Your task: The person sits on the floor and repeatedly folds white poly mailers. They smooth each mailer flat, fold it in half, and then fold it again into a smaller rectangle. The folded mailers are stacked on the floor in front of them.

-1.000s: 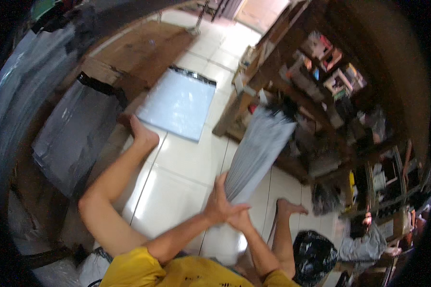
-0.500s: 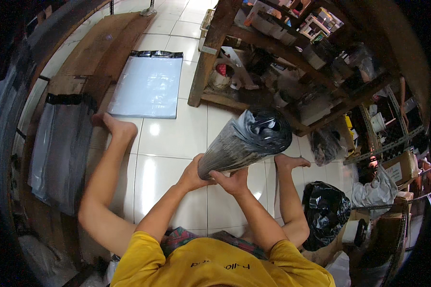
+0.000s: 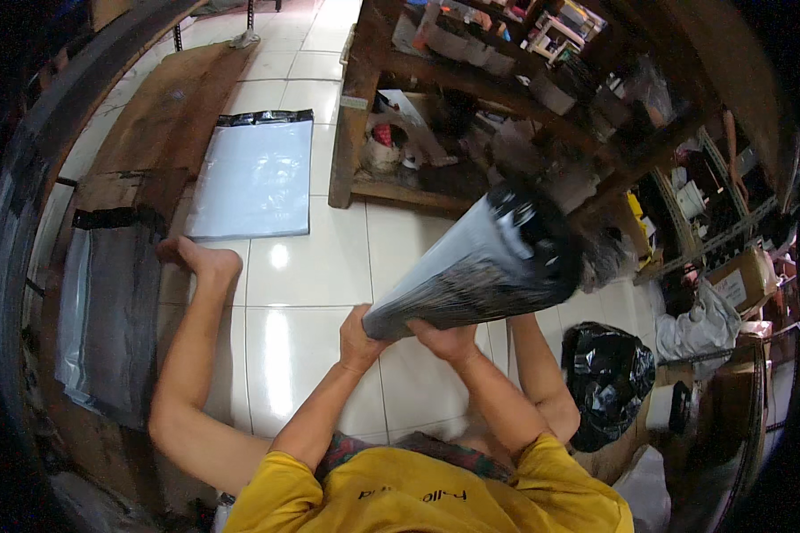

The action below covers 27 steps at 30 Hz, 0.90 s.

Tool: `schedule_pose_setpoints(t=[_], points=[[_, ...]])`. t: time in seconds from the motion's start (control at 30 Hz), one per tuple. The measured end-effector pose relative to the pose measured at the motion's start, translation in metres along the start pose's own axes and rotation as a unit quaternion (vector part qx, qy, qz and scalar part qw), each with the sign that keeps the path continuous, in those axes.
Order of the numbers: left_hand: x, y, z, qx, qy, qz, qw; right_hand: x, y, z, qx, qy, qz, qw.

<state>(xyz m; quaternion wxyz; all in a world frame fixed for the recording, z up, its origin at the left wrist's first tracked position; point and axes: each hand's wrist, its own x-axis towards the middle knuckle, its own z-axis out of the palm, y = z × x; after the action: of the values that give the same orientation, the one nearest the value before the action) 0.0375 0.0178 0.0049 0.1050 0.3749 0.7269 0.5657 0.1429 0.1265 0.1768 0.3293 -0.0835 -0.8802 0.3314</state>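
Both hands grip the near end of a rolled bundle of plastic mailing bags (image 3: 467, 271), grey and white with a shiny black band at its far end. It slants up toward the far right, above the tiled floor. My left hand (image 3: 362, 341) wraps the lower left side, and my right hand (image 3: 444, 339) holds from the lower right; some fingers of each are hidden behind the bundle. A flat stack of white mailing bags (image 3: 253, 180) with a black top edge lies on the floor at far left. Nearer, a grey bag stack (image 3: 116, 311) lies on brown cardboard (image 3: 156, 107).
My bare legs are spread on either side over the white tiles (image 3: 316, 275). A dark wooden shelf (image 3: 343, 151) full of clutter stands ahead to the right. On the right are a black plastic bag (image 3: 606, 386), a whitish sack (image 3: 698, 324) and a cardboard box (image 3: 745, 282).
The bundle's far end has swung right and loosened, showing more of its white side. Both hands still hold its near end. The whole view has shifted slightly.
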Motion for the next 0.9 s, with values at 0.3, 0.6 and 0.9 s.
schedule_pose_setpoints(t=[0.3, 0.6, 0.9], points=[[-0.007, 0.045, -0.001, -0.062, -0.021, -0.012, 0.998, -0.032, 0.007, -0.031, -0.002, -0.159, 0.173, 0.972], [-0.009, 0.029, 0.016, -0.049, 0.003, 0.01, 0.999, 0.105, -0.1, -0.143, 0.13, 0.049, 0.034, 0.99], [-0.013, 0.028, 0.029, -0.028, 0.041, 0.014, 0.999, 0.199, -0.147, -0.112, -0.142, -0.19, -0.01, 0.971]])
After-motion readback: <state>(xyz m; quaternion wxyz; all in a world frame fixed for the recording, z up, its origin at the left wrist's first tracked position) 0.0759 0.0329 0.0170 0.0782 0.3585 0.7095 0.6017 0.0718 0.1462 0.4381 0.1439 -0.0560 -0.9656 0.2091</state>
